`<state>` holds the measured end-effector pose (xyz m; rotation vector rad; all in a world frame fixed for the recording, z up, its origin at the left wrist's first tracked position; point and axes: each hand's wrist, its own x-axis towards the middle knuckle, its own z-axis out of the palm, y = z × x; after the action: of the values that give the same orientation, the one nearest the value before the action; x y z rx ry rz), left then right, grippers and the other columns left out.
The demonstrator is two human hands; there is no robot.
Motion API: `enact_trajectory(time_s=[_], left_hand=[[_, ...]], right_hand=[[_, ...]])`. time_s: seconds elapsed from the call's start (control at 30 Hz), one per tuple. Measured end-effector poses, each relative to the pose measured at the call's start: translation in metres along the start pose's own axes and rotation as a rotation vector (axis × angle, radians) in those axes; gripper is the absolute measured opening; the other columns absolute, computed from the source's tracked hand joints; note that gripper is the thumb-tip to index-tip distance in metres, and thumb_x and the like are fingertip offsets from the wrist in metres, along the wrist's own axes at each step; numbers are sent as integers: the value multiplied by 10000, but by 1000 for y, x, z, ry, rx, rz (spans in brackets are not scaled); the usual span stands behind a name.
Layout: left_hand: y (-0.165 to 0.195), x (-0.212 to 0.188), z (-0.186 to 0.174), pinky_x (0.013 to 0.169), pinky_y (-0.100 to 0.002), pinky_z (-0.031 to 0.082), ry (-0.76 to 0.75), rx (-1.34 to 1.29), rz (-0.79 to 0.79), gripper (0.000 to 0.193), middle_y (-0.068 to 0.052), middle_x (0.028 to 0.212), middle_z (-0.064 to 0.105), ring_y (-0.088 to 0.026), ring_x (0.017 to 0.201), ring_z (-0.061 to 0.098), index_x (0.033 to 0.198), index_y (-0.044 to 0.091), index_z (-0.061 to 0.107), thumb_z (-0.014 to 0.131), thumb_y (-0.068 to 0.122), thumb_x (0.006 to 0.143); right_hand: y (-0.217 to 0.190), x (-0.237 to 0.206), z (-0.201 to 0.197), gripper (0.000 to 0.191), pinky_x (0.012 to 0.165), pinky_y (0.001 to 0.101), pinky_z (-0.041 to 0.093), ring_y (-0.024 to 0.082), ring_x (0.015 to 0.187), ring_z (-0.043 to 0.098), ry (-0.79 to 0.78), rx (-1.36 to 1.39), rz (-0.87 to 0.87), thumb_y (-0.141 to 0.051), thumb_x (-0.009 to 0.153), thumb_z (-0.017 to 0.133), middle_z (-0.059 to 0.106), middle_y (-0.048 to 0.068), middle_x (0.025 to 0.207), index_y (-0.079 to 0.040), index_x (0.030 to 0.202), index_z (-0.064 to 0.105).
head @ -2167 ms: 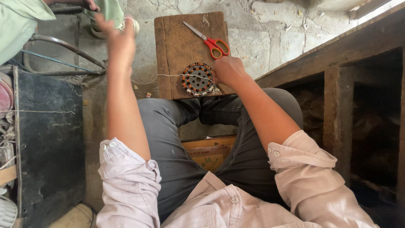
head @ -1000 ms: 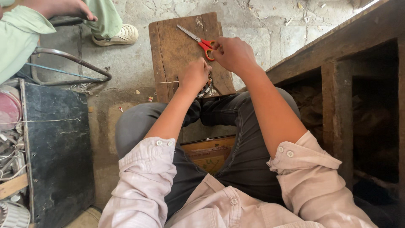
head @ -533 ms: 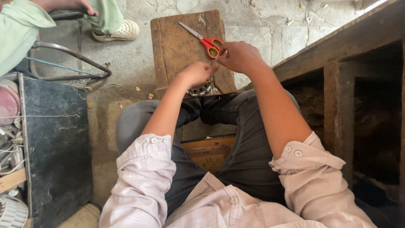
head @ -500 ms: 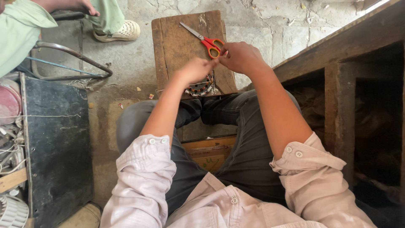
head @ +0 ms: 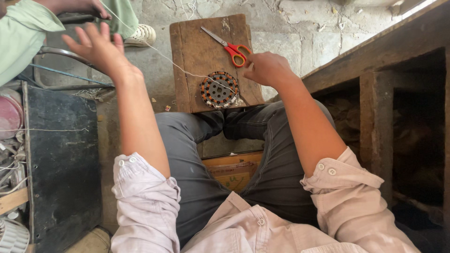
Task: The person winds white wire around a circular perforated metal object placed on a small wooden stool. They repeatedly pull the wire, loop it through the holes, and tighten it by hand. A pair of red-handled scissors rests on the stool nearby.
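Note:
A round motor stator (head: pixel 219 89) with copper windings lies on a brown wooden board (head: pixel 197 47) across my knees. Orange-handled scissors (head: pixel 228 45) lie on the board behind it. A thin white thread (head: pixel 164 57) runs from the stator up toward the top left. My left hand (head: pixel 96 49) is raised at the upper left with its fingers spread; the thread passes just beside it. My right hand (head: pixel 267 68) rests on the board's right edge, fingers curled, next to the scissors' handles and the stator. I cannot see anything inside it.
Another person in a green sleeve (head: pixel 23 33) and a light shoe (head: pixel 140 33) is at the top left. A dark metal box (head: pixel 61 159) with wires stands at my left. A heavy wooden bench frame (head: pixel 375 93) fills the right. Concrete floor lies beyond the board.
My left hand has left the stator and swung up and to the left, and the thread now stretches out from the stator. My right hand stays by the scissors.

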<state>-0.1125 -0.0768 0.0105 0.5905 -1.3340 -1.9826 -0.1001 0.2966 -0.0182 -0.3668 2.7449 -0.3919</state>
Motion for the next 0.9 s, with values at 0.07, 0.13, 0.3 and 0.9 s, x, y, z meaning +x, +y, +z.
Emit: enact_trajectory(time_s=[0.07, 0.13, 0.3, 0.9], left_hand=[[-10, -3, 6, 913, -390, 628, -12, 136, -68, 1006, -141, 1592, 305, -251, 1183, 713, 1594, 197, -36, 687, 291, 901], [-20, -12, 15, 896, -375, 634, -294, 128, -201, 787, -218, 1602, 451, -270, 1196, 670, 1588, 158, 204, 646, 343, 964], [-32, -40, 41, 908, -354, 633, -592, 596, -152, 772, -164, 1633, 171, -223, 1209, 681, 1584, 161, 151, 656, 361, 1036], [-22, -72, 47, 1027, -445, 611, -865, 968, 212, 722, -143, 1651, 93, -307, 1225, 690, 1564, 178, 179, 676, 340, 1067]], right_hand=[[2, 2, 7, 187, 816, 407, 566, 260, 935, 733, 5, -51, -34, -275, 848, 696, 782, 17, 976, -254, 1008, 792], [-1, 5, 19, 173, 787, 412, 571, 260, 934, 728, -100, -120, -90, -261, 815, 736, 774, 21, 964, -268, 976, 798], [-20, 4, 60, 180, 682, 431, 553, 270, 888, 714, -24, -258, -348, -247, 719, 799, 744, 33, 865, -282, 896, 795], [-48, -2, 29, 89, 676, 437, 548, 283, 799, 714, 14, -51, -431, -212, 850, 733, 725, 55, 864, -134, 890, 743]])
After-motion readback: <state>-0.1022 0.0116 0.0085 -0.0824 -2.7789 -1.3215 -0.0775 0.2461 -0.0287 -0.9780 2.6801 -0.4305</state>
